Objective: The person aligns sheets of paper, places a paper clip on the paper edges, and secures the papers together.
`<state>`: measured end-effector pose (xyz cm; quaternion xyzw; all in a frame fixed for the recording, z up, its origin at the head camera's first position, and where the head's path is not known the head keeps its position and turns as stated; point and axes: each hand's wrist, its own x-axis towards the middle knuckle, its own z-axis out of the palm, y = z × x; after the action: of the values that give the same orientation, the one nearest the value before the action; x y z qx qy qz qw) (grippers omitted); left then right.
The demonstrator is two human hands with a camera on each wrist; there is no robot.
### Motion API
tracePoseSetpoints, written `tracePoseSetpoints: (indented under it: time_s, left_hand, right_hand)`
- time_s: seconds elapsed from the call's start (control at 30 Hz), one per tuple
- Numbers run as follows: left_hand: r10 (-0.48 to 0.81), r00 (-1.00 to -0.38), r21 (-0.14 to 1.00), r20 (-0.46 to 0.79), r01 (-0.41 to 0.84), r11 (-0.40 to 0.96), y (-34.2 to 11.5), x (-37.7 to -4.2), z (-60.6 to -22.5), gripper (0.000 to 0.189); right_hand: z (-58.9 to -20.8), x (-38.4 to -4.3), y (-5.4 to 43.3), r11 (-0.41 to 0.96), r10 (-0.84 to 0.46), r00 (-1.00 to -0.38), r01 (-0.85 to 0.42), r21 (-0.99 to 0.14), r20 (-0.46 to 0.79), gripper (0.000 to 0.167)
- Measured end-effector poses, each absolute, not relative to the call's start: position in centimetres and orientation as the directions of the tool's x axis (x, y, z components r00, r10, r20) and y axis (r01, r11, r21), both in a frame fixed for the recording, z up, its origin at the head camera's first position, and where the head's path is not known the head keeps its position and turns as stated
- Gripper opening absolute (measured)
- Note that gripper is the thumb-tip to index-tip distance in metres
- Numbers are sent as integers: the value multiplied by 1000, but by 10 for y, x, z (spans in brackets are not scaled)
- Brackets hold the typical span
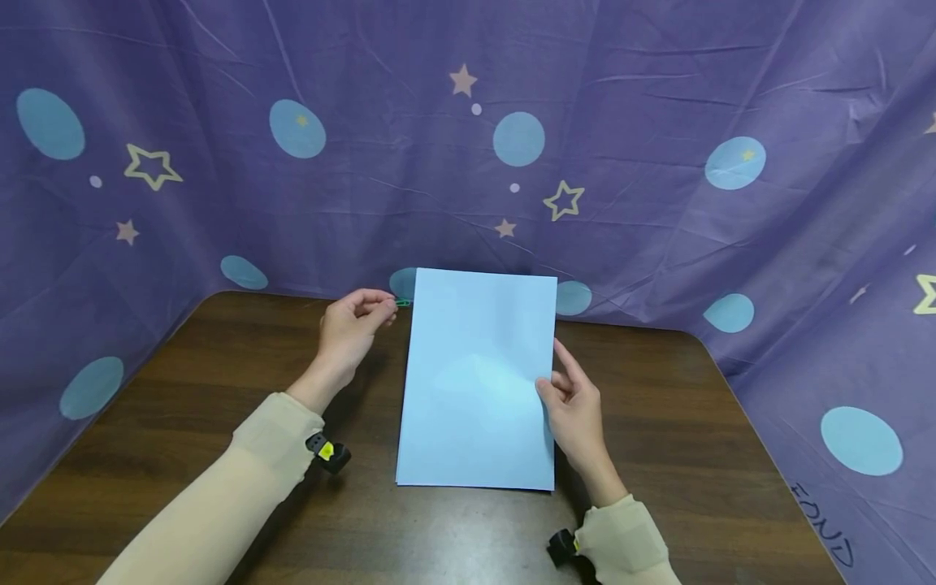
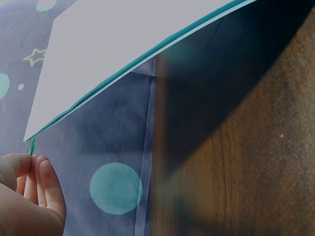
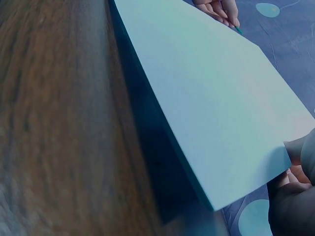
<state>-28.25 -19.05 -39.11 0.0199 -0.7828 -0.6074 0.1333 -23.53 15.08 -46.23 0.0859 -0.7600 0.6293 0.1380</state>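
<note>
My right hand holds a few pale sheets of paper by their right edge, thumb on the front and fingers behind. The sheets are raised and tilted above the table. They look light blue in the head view and whitish in the wrist views. Along their edge in the left wrist view runs a green layer. Between thumb and fingertips, my left hand pinches a small green paper clip. That clip is close by the upper left corner of the sheets; whether it touches them I cannot tell.
Beneath the hands lies a dark brown wooden table with rounded far corners. A purple cloth with blue dots and stars hangs behind it and along its sides. Each wrist wears a small black camera.
</note>
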Motion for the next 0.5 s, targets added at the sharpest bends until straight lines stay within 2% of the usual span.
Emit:
tracePoseSetpoints:
  time_s: [0.5]
  left_hand:
    - [-195,-961,961,194,147,233,-187,-284,-393,32]
  right_hand:
    - [-461,-234,150,185,42,-948,-303,-935,315,70]
